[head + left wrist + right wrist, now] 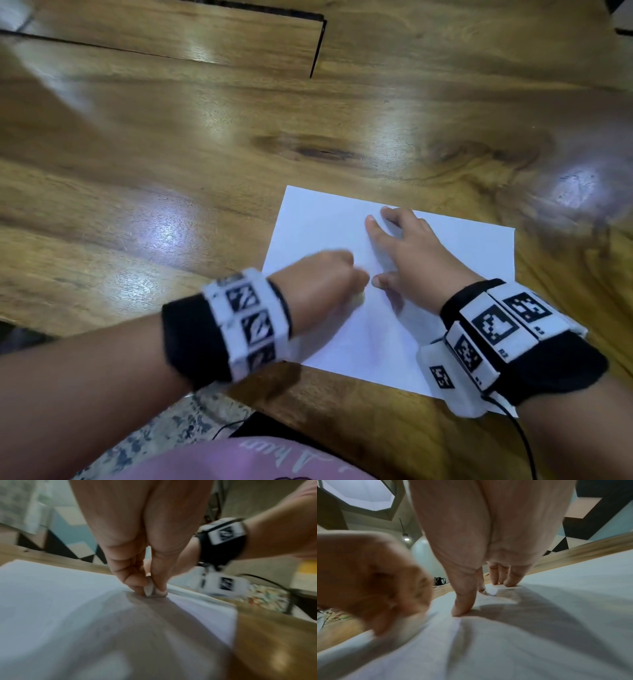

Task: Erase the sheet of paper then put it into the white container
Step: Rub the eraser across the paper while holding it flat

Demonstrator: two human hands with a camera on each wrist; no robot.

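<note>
Pinched between the thumb and curled fingers of my left hand [322, 284] is a small pale eraser [148, 588], its lower end pressed against the sheet of paper [445, 246]. My left hand shows blurred in the head view, and the eraser is seen plainly only from the left wrist. My right hand [416, 257] lies flat on the same sheet just beside the left, fingers straight and spread, thumb [464, 601] and fingertips [510, 580] pressing the paper down; it grips nothing. The paper is white, lies flat on the wooden table [205, 154] near its front edge, and wrinkles slightly under my right thumb. From the left wrist I note faint grey marks on the sheet [60, 601], too blurred to read. The white container is not seen in any view. Both wrists carry black bands with white blocks bearing black-and-white square codes: left band [246, 322], right band [496, 329]. Small characters are printed beside the codes on the right band, too small to read with certainty. A thin black cable [524, 442] runs from the right band toward my body. My pink garment [274, 459] at the lower edge of the head view bears white cursive lettering, cut off and not legible. Two dark seams [318, 48] meet at a corner in the table surface farther back.
</note>
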